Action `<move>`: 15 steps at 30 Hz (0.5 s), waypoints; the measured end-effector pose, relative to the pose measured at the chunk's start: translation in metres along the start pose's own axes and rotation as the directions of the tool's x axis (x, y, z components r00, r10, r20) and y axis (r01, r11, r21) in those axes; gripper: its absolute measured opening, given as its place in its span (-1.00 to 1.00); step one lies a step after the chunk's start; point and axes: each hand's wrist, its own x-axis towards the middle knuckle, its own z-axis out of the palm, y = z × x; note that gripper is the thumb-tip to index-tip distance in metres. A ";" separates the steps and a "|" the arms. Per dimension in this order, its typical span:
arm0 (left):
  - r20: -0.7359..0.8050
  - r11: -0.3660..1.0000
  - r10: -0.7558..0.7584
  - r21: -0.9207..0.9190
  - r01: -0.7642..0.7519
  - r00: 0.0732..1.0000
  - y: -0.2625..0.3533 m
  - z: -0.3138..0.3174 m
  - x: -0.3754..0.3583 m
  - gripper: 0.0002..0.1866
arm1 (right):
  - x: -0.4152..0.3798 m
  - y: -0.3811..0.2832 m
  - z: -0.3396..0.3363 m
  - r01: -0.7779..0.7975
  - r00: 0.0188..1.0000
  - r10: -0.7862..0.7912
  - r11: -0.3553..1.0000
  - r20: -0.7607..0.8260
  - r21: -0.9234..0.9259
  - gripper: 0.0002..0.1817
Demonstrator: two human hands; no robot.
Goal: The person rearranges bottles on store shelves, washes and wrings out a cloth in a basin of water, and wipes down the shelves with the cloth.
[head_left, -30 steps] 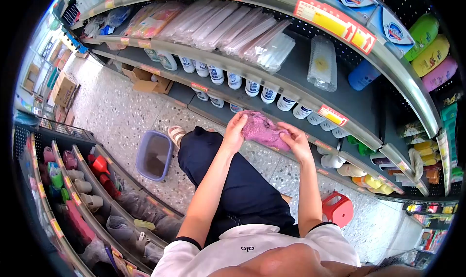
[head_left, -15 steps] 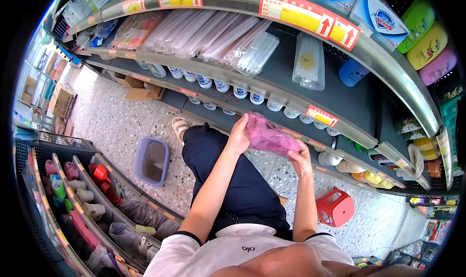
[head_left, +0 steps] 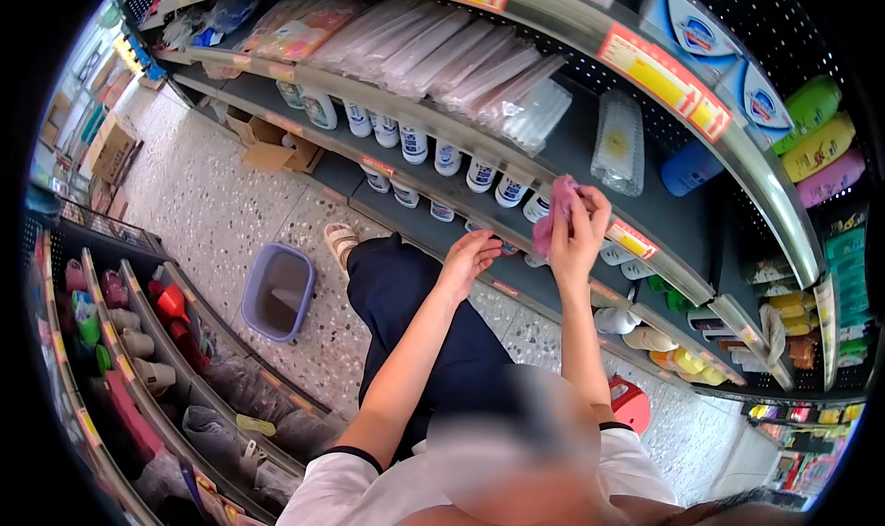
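Observation:
My right hand (head_left: pixel 583 234) is closed on a bunched pink cloth (head_left: pixel 556 214), held up at the shelf edge in front of a row of white bottles. The cloth looks mesh-like and hangs a little below my fingers. To its left, my left hand (head_left: pixel 466 266) is in the air, fingers loosely stretched, with nothing in it. White bottles with blue labels (head_left: pixel 448 158) stand on the shelf just beyond my hands. Above them, a shelf holds several clear plastic-wrapped packs (head_left: pixel 433 60) and a bubble-wrapped item (head_left: pixel 619 143).
A purple bin (head_left: pixel 278 293) stands on the speckled floor at left. A red stool (head_left: pixel 630 406) is partly hidden behind my right arm. Cardboard boxes (head_left: pixel 267 144) sit by the lower shelf. Another shelf rack (head_left: pixel 152 360) with cups and scoops lines the left side.
My left hand has let go of the pink cloth. My right hand has lifted it up toward the shelf, now bunched rather than stretched between both hands.

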 end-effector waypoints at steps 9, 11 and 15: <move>-0.079 0.991 0.042 -0.126 -0.052 0.996 0.005 -0.010 -0.002 -0.70 | 0.015 0.000 0.064 0.330 0.937 -0.342 0.809 0.067 -0.486 -0.57; -0.071 0.988 0.043 -0.146 -0.053 0.997 0.005 -0.010 -0.004 -0.70 | 0.017 0.000 0.074 0.348 0.928 -0.367 0.792 0.065 -0.502 -0.56; -0.062 0.981 0.029 -0.191 -0.040 0.998 0.005 -0.011 -0.001 -0.71 | 0.022 -0.003 0.091 0.393 0.909 -0.406 0.764 0.092 -0.512 -0.53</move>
